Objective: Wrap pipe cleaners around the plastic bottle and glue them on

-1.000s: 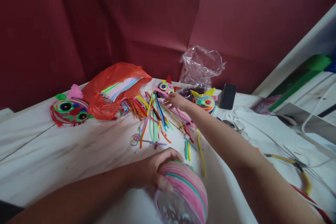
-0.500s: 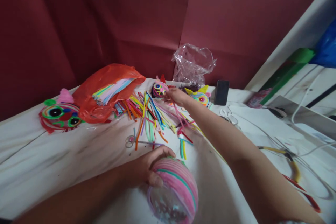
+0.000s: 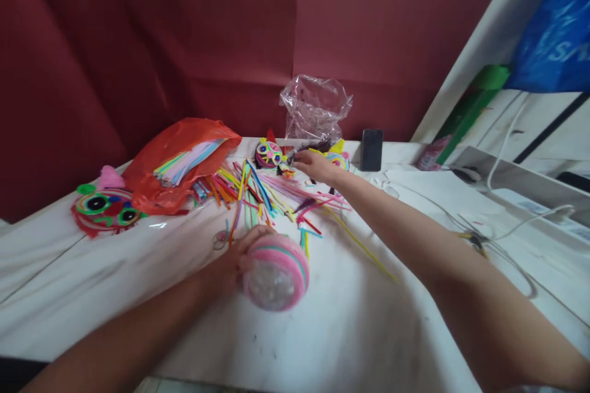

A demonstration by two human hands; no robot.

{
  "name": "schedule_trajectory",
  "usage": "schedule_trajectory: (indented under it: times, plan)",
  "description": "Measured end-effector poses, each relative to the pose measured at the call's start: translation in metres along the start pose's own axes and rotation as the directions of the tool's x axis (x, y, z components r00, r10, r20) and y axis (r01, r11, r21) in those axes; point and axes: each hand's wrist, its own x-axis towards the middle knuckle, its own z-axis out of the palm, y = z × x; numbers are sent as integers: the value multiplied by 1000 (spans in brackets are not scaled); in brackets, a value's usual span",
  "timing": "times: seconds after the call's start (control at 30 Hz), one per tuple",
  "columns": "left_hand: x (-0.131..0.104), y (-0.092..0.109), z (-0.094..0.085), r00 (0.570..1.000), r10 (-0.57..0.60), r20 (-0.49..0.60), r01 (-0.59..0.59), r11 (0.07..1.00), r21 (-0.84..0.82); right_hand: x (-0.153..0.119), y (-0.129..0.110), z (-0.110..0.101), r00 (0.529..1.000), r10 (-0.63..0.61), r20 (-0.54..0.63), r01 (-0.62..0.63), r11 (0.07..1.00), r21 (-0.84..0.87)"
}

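A round pink object with a teal stripe and a clear, whitish face is held at its upper left by my left hand, its fingers wrapped round the edge. Farther back, my right hand reaches over the colourful pipe cleaners. Its fingertips are by dark fuzzy material, between a small colourful face and another face with yellow ears, which the hand partly covers. Whether the right fingers hold anything is too blurred to tell.
An orange-red bag of pipe cleaners lies at the left beside a larger colourful face. Scissors lie near my left hand. A clear plastic bag, a phone and white cables are farther back and right.
The view has shifted. My left hand has moved the pink object farther onto the table. The pink strand at my right hand is now away from it, among the other pipe cleaners.
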Motion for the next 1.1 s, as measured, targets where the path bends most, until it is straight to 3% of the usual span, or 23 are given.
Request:
schedule_trajectory:
  times: [0.07, 0.17, 0.3, 0.4, 0.5, 0.63, 0.7, 0.83, 1.1]
  plan:
    - [3, 9, 7, 978, 92, -185, -96, 995, -10, -27, 4, -1, 999, -28, 41, 28, 1000, -2]
    - [9, 20, 18, 917, 84, -390, -106, 994, -37, -81, 11, -5, 981, -107, 160, 115, 992, -43]
    - [21, 28, 32, 868, 98, -486, -78, 995, 62, -146, 25, -6, 945, -195, 263, 212, 977, -35]
    - [31, 29, 45, 847, 168, -505, -46, 968, 245, -174, 29, -9, 955, -238, 179, 237, 971, 29]
    - [41, 30, 61, 799, 258, -544, -6, 907, 421, -187, 26, -19, 917, -398, 18, 399, 916, -35]
    - [54, 33, 85, 775, 313, -549, 2, 868, 497, -197, 21, -35, 772, -634, -46, 607, 756, -244]
    - [59, 33, 93, 762, 353, -543, -19, 850, 526, -200, 22, -39, 734, -676, -61, 632, 713, -304]
    - [69, 32, 99, 747, 409, -525, -70, 832, 550, -200, 25, -42, 731, -675, -95, 618, 715, -325]
    - [74, 13, 93, 752, 442, -488, -158, 841, 518, -199, 27, -38, 787, -602, -138, 557, 788, -261]
